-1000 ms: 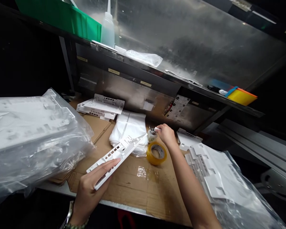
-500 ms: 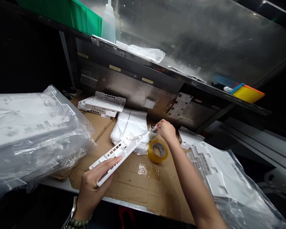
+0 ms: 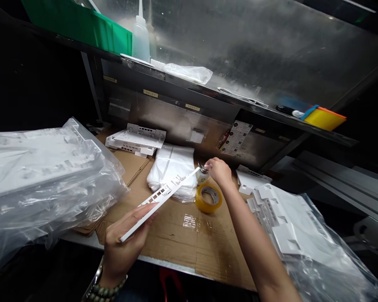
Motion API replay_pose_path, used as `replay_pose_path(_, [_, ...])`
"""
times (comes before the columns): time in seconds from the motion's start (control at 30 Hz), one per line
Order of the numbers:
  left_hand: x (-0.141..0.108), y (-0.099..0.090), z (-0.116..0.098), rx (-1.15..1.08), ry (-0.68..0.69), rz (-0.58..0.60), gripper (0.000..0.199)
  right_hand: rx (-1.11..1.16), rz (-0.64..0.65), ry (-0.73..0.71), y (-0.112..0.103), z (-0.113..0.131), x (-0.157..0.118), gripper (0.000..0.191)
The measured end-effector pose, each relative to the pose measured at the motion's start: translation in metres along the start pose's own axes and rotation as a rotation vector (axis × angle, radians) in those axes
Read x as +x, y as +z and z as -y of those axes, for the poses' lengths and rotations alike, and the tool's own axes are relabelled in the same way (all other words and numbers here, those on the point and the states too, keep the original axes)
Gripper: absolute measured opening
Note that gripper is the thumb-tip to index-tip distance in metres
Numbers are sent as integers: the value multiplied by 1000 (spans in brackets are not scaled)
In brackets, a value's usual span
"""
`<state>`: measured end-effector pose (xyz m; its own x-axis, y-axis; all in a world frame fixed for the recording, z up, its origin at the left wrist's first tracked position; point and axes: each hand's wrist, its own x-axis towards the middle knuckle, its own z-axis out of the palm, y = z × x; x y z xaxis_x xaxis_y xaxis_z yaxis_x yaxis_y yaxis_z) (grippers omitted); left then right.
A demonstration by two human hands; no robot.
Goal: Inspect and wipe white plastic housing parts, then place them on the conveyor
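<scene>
A long white plastic part with square holes is held at its near end by my left hand. Its far end points up and right, close to a small bottle with a metal top. At that top, the fingers of my right hand are pinched together; what they hold, if anything, is too small to name. A roll of yellow tape lies just in front of the bottle. Behind the white part is a stack of clear plastic bags.
Bagged white parts lie at the left and right. More white parts stand at the back of the cardboard. Above runs a metal shelf with a green bin and a squeeze bottle.
The white part in my left hand has turned more edge-on, its near end moving slightly left. My right hand stays at the bottle top. The view has shifted slightly.
</scene>
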<state>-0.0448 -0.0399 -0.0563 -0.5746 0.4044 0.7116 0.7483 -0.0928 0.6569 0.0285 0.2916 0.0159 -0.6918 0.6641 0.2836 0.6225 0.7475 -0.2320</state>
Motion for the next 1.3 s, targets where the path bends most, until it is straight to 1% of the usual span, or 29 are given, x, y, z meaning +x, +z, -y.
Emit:
replay_pose_path(0.07, [0, -2, -4, 12, 20, 0, 37, 92, -102, 18, -15, 8, -16, 19])
replay_pose_path(0.1, [0, -2, -6, 16, 31, -1, 38, 134, -155, 23, -24, 15, -30, 22])
replay_pose_path(0.17, [0, -3, -9, 20, 48, 0, 40, 254, -237, -5, -40, 34, -66, 30])
replay_pose_path(0.2, [-1, -3, -11, 19, 58, 4, 41, 325, -258, -47, -46, 46, -87, 30])
replay_pose_path(0.23, [-1, -3, -12, 16, 67, 16, 41, 499, -276, -129, -51, 58, -109, 27])
replay_pose_path(0.27, [-2, -3, -14, 9, 76, 32, 43, 609, -266, -200, -53, 71, -129, 21])
replay_pose_path(0.33, [-3, -2, -19, -19, 96, 73, 46, 698, -275, -292, -52, 93, -163, 17])
replay_pose_path(0.4, [-5, -2, -23, -40, 121, 98, 49, 713, -289, -325, -45, 110, -185, 16])
replay_pose_path(0.47, [-8, -2, -26, -44, 155, 96, 51, 708, -323, -316, -37, 121, -198, 15])
replay_pose_path(0.53, [-11, -3, -28, -43, 161, 107, 51, 705, -349, -329, -32, 127, -205, 14])
replay_pose_path(0.57, [-12, -4, -29, -52, 149, 123, 49, 709, -358, -363, -30, 129, -208, 15])
replay_pose_path(0.63, [-15, -5, -30, -80, 120, 158, 47, 727, -356, -447, -29, 128, -210, 17])
replay_pose_path(0.67, [-16, -4, -31, -86, 116, 158, 47, 733, -359, -460, -29, 125, -208, 18])
replay_pose_path(0.7, [-17, -4, -31, -82, 123, 143, 48, 738, -375, -441, -29, 120, -205, 18])
replay_pose_path(0.73, [-18, -3, -32, -71, 142, 117, 48, 738, -398, -389, -30, 113, -200, 17])
replay_pose_path(0.8, [-19, -1, -34, -41, 184, 78, 47, 717, -468, -249, -31, 98, -189, 14])
replay_pose_path(0.83, [-19, -1, -34, -31, 196, 71, 46, 696, -505, -196, -31, 92, -185, 13])
replay_pose_path(0.9, [-20, 0, -34, -25, 194, 93, 46, 656, -528, -162, -32, 88, -184, 12])
replay_pose_path(0.97, [-21, -1, -33, -38, 167, 135, 48, 644, -486, -222, -32, 97, -194, 14])
replay_pose_path(1.07, [-22, -4, -31, -107, 111, 219, 47, 676, -446, -409, -32, 120, -217, 17])
replay_pose_path(1.1, [-22, -4, -30, -121, 109, 229, 45, 685, -442, -449, -32, 125, -222, 17])
replay_pose_path(1.13, [-22, -5, -30, -119, 114, 227, 45, 693, -436, -457, -33, 126, -223, 17])
replay_pose_path(1.2, [-23, -6, -31, -92, 143, 186, 47, 711, -417, -377, -36, 118, -218, 14])
replay_pose_path(1.23, [-23, -6, -33, -84, 151, 161, 48, 717, -415, -310, -38, 107, -210, 13])
replay_pose_path(1.3, [-24, -8, -36, -93, 127, 140, 47, 695, -458, -167, -42, 78, -190, 12])
